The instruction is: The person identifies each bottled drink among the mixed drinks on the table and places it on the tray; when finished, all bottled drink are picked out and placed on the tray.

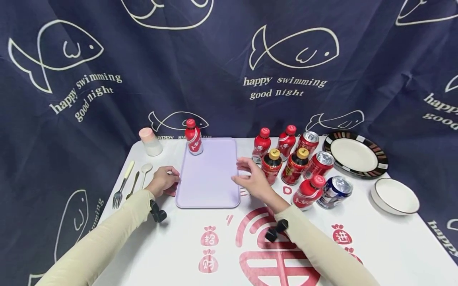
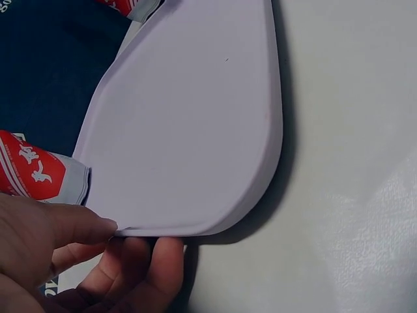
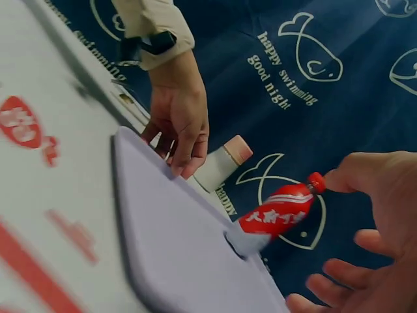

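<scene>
I'm watching the left hand (image 1: 164, 182) pinching the left rim of the lilac tray (image 1: 211, 178), thumb on top, other fingers tucking underneath. The right hand (image 1: 253, 178) is hanging open by the tray's right edge, fingers spreading loosely, holding nothing; I'm not able to tell whether a fingertip is touching the rim. The tray is sitting between both hands over the white table (image 1: 168, 254). One red bottle (image 1: 194, 139) is standing upright on its far left corner. Left side, I'm seeing a pink-topped container (image 1: 152, 143), a fork (image 1: 123, 186) and a spoon (image 1: 144, 171). Right side, red-capped bottles (image 1: 261, 146), gold-capped bottles (image 1: 295, 169), red cans (image 1: 318, 165) and a blue can (image 1: 334, 193) are crowding together. Beyond those, a dark-rimmed plate (image 1: 352, 155) and a white bowl (image 1: 395, 194) are resting. A fish-print curtain (image 1: 229, 99) is hanging behind.
</scene>
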A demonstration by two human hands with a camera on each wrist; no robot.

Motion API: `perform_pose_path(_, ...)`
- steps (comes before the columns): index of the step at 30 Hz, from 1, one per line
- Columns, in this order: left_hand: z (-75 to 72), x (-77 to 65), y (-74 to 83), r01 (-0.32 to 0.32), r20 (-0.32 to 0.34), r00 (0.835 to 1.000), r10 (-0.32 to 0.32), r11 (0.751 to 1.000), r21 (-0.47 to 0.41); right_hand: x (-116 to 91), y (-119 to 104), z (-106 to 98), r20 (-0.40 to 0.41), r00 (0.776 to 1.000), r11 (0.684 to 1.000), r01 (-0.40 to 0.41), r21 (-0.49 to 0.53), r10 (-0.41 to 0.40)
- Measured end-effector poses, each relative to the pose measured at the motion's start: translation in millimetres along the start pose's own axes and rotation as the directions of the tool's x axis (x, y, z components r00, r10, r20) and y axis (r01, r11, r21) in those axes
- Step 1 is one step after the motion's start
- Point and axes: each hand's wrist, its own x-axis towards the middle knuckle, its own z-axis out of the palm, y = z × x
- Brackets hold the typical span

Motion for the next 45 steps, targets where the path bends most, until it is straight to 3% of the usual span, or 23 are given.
perform_pose_path(3, -2.4, -0.1, -2.0, -0.001, 0.000, 1.000, 0.001, 1.000, 0.000, -21, 13, -13, 0.053, 0.998, 0.996, 0.036, -0.081, -0.031)
perform_pose_path(7, -3.9, 0.0, -3.1, -0.012, 0.012, 1.000, 0.012, 1.000, -0.004, -53, 8, -31, 0.078, 0.990, 0.951, 0.135, -0.278, -0.118)
perform_pose_path(12, -3.3, -0.3, -5.3, -0.010, 0.019, 1.000, 0.010, 1.000, -0.004, -89, -14, -53, 0.036, 0.964, 0.884, 0.255, -0.392, -0.263)
perform_pose_path(17, -3.1, -0.5, -6.9, -0.013, 0.010, 1.000, 0.013, 1.000, -0.013, -110, -16, -82, -0.058, 0.943, 0.808, 0.248, -0.535, -0.328)
perform_pose_path(20, -2.8, -0.8, -6.3, -0.012, 0.011, 1.000, 0.012, 1.000, -0.013, -115, -19, -99, -0.139, 0.899, 0.789, 0.279, -0.547, -0.415)
perform_pose_path(24, -1.6, -1.7, -4.5, -0.008, 0.025, 1.000, 0.008, 1.000, -0.007, -119, -30, -118, -0.262, 0.808, 0.801, 0.370, -0.471, -0.528)
perform_pose_path(26, -1.3, -1.9, -3.7, -0.005, 0.027, 1.000, 0.006, 1.000, -0.003, -121, -34, -125, -0.312, 0.791, 0.819, 0.372, -0.436, -0.526)
perform_pose_path(30, -1.8, -1.1, -3.4, 0.003, 0.013, 1.000, -0.003, 1.000, 0.000, -123, -26, -138, -0.377, 0.807, 0.850, 0.266, -0.455, -0.454)
perform_pose_path(34, -1.9, -0.3, -2.7, 0.005, 0.009, 1.000, -0.005, 1.000, 0.000, -122, -4, -145, -0.384, 0.860, 0.861, 0.117, -0.495, -0.337)
perform_pose_path(38, -0.6, -0.6, -1.4, 0.010, 0.010, 1.000, -0.010, 1.000, 0.002, -121, 12, -145, -0.351, 0.905, 0.844, 0.018, -0.535, -0.241)
perform_pose_path(45, 0.5, 1.2, -1.1, 0.014, 0.010, 1.000, -0.015, 1.000, 0.023, -121, 28, -141, -0.363, 0.910, 0.880, 0.005, -0.474, -0.201)
